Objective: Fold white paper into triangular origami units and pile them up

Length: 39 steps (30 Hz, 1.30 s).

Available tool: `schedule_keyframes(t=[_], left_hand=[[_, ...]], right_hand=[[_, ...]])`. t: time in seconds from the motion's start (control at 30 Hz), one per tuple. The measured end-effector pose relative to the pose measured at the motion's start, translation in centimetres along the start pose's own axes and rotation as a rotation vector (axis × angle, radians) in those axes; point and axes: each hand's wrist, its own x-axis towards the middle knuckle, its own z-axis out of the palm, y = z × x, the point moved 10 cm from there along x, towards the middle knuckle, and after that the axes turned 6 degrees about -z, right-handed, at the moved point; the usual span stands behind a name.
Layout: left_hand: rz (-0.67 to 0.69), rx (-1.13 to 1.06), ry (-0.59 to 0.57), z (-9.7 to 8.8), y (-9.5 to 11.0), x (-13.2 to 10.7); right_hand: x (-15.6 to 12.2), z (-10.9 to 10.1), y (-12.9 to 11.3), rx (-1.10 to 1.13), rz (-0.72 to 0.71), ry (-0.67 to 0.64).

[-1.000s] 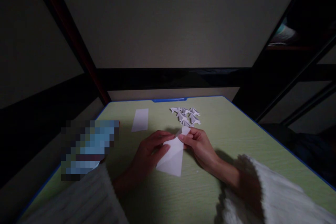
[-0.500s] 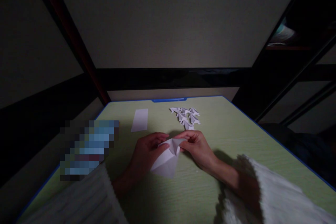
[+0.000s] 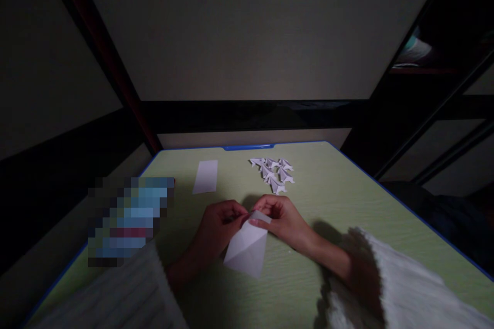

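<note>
A partly folded sheet of white paper is held between my two hands over the table, its broad end hanging toward me. My left hand pinches its upper left edge, with the fingertips partly hidden. My right hand grips the top right of the sheet, the thumb lying across its front face. Just beyond my right hand lies a cluster of several small folded white paper figures. A flat white paper rectangle rests to their left.
The pale green table has a blue edge and a blue handle at the back. A pixelated, bluish object lies at the left edge. A wall panel stands behind, with dark shelving at the right.
The held paper has dropped slightly toward me. My right thumb has moved across its front, and the raised, opened fold at the top now looks flattened. My hands are closer together.
</note>
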Motion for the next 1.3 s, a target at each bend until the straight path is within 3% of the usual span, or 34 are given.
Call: schedule_keyframes(t=[0.33, 0.5, 0.8, 1.13, 1.3], left_hand=[[0.033, -0.021, -0.081, 0.2, -0.4, 0.4], [0.009, -0.023, -0.123, 0.8, -0.8, 0.2], [-0.020, -0.022, -0.001, -0.4, -0.7, 0.2], [0.233, 0.085, 0.027, -1.0, 2.2, -0.6], [0.284, 0.083, 0.081, -1.6, 2.6, -0.8]], right_hand=[[0.0, -1.0, -0.3, -0.039, -0.013, 0.089], [0.2, -1.1, 0.1, -0.060, -0.028, 0.057], [-0.3, -0.3, -1.0, -0.063, -0.139, -0.012], [-0.1, -0.7, -1.0, -0.020, -0.162, 0.018], [-0.2, -0.8, -0.8, 0.165, -0.108, -0.008]])
